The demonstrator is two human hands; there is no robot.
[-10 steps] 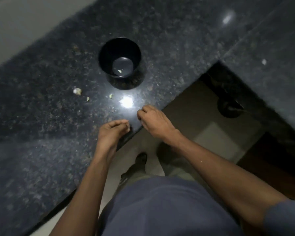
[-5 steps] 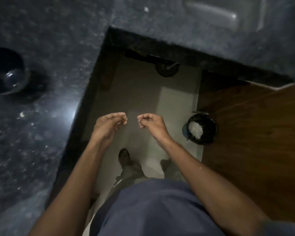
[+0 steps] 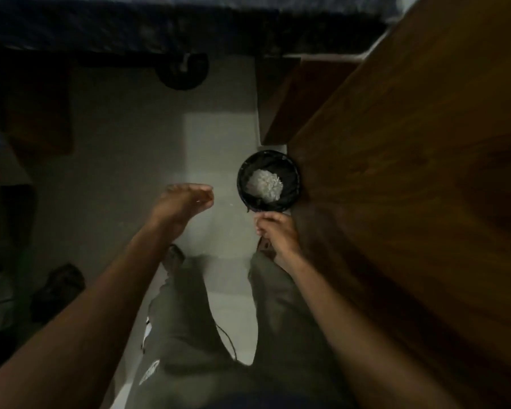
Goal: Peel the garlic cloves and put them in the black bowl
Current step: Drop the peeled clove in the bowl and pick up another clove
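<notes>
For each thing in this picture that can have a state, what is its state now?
left hand: over the floor, fingers loosely curled, nothing visible in it
right hand: fingers pinched together, just short of the bin
bin: on the floor beside the wooden cabinet, open, dark liner, white waste inside

floor (image 3: 219,137): pale tiles | bin (image 3: 268,202): at 1 o'clock, against wooden cabinet (image 3: 410,172), white scraps inside | shoes (image 3: 58,287): at 8 o'clock, dark, blurred

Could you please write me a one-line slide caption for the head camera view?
Both hands, left hand and right hand, held above a black-lined bin of pale scraps on the floor.
</notes>
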